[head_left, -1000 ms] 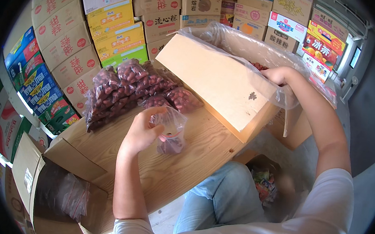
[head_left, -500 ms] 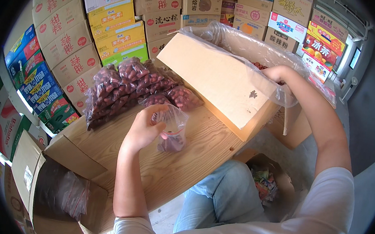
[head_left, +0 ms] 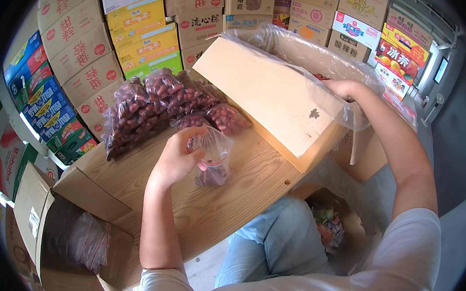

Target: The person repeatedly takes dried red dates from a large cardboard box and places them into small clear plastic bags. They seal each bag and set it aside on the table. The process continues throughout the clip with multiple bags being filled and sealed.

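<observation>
My left hand (head_left: 176, 155) is closed on the rim of a clear zip bag (head_left: 219, 147), which stands on the wooden table with its mouth spread. A few dark red dates (head_left: 214, 175) lie in the bottom of that bag. To the right, my right hand (head_left: 338, 88) reaches over the edge of a large cardboard carton (head_left: 264, 91) lined with clear plastic (head_left: 354, 113). Its fingers are down inside and hidden; red dates (head_left: 320, 76) show just beside them. Behind my left hand, filled bags of dates (head_left: 157, 105) are heaped on the table.
An open carton (head_left: 36, 213) at the lower left holds flat zip bags (head_left: 88, 241). Stacked boxes (head_left: 198, 24) line the back. Below the table's right edge (head_left: 273, 194), a box with colourful wrappers (head_left: 327, 228) stands by my knee.
My right hand has shifted slightly to the left inside the carton. The left hand keeps its hold on the bag, and the whole view has moved a little.
</observation>
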Action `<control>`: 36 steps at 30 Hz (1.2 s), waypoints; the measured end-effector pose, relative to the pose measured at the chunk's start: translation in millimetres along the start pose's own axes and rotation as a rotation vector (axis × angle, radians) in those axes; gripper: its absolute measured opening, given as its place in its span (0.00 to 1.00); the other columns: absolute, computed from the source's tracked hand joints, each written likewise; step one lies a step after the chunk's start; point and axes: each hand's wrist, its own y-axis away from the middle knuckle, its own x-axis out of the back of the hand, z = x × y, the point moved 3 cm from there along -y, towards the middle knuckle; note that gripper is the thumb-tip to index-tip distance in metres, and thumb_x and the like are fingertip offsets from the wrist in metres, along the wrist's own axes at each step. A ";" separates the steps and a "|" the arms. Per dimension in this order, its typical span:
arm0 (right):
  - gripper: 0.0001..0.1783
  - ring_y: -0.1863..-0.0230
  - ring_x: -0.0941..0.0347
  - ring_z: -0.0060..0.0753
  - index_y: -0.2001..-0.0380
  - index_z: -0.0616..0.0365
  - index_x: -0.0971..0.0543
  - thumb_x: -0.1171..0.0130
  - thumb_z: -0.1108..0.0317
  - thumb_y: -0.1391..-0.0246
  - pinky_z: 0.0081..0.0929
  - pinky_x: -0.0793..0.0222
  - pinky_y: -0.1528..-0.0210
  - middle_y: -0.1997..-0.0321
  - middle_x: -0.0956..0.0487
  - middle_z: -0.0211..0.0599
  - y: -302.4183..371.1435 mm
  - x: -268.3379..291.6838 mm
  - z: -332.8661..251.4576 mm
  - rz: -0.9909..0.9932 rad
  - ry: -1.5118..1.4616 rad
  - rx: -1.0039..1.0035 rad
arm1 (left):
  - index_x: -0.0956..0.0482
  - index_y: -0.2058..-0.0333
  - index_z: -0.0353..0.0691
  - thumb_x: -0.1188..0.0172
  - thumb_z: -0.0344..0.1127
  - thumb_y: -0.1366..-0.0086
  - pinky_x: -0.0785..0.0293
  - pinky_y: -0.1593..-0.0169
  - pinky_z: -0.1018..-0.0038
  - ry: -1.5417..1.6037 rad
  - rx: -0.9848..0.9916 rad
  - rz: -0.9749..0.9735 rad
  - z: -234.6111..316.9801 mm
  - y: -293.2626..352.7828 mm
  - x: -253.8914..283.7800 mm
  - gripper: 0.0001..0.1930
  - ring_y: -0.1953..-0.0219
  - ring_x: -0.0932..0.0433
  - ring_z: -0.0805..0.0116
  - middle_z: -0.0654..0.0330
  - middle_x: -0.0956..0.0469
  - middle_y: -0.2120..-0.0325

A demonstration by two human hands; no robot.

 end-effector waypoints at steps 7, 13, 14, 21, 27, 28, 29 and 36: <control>0.23 0.42 0.35 0.29 0.38 0.47 0.32 0.54 0.61 0.36 0.30 0.41 0.40 0.38 0.30 0.36 11.0 2.7 -5.0 0.025 0.037 0.105 | 0.34 0.45 0.23 0.54 0.18 0.49 0.25 0.69 0.78 0.005 -0.003 -0.011 -0.2 -2.7 -2.8 0.28 0.75 0.21 0.72 0.48 0.28 0.47; 0.28 0.50 0.31 0.26 0.47 0.48 0.27 0.35 0.75 0.54 0.26 0.34 0.50 0.51 0.25 0.32 -2.3 15.0 -2.0 0.072 -0.120 0.149 | 0.34 0.45 0.23 0.54 0.17 0.49 0.25 0.69 0.78 0.012 0.007 -0.010 1.0 -2.0 -1.3 0.28 0.75 0.21 0.72 0.48 0.28 0.47; 0.22 0.58 0.30 0.22 0.54 0.51 0.25 0.35 0.73 0.56 0.23 0.33 0.56 0.59 0.25 0.28 -1.2 17.1 0.8 0.102 -0.227 0.102 | 0.34 0.45 0.23 0.54 0.18 0.49 0.25 0.69 0.78 0.008 0.006 -0.012 0.7 -2.3 -2.0 0.28 0.75 0.21 0.72 0.48 0.28 0.47; 0.21 0.76 0.30 0.27 0.58 0.52 0.30 0.35 0.71 0.56 0.22 0.34 0.84 0.67 0.27 0.35 12.3 44.9 0.2 0.364 -0.864 0.267 | 0.34 0.44 0.23 0.54 0.18 0.49 0.26 0.69 0.79 -0.016 -0.006 -0.001 2.4 -1.8 -3.6 0.29 0.74 0.20 0.71 0.49 0.28 0.48; 0.13 0.74 0.24 0.31 0.64 0.52 0.27 0.35 0.64 0.50 0.19 0.29 0.80 0.69 0.24 0.34 60.2 44.6 -77.7 0.204 -1.018 0.563 | 0.35 0.44 0.22 0.53 0.18 0.49 0.24 0.67 0.77 0.068 -0.016 0.039 -0.7 -4.8 -10.0 0.29 0.73 0.19 0.69 0.48 0.28 0.49; 0.13 0.76 0.23 0.29 0.65 0.51 0.28 0.36 0.63 0.50 0.19 0.32 0.83 0.70 0.22 0.37 64.9 24.9 -98.5 0.343 -1.108 0.573 | 0.35 0.45 0.21 0.53 0.18 0.49 0.23 0.66 0.76 0.092 -0.018 0.060 -3.4 -4.5 -11.5 0.28 0.73 0.19 0.69 0.48 0.28 0.50; 0.10 0.76 0.26 0.30 0.65 0.52 0.28 0.38 0.66 0.49 0.20 0.34 0.82 0.71 0.24 0.38 78.7 5.9 -128.1 0.359 -1.117 0.441 | 0.35 0.45 0.21 0.53 0.17 0.49 0.23 0.66 0.76 0.097 -0.018 0.086 -5.6 -3.8 -11.7 0.28 0.72 0.19 0.68 0.48 0.27 0.50; 0.19 0.86 0.28 0.27 0.60 0.51 0.29 0.33 0.69 0.55 0.21 0.39 0.91 0.78 0.25 0.34 41.9 -127.4 -192.7 0.090 -1.225 0.446 | 0.34 0.46 0.22 0.49 0.19 0.48 0.22 0.71 0.76 0.160 -0.052 0.137 -14.0 -15.0 -15.9 0.27 0.73 0.19 0.67 0.48 0.24 0.58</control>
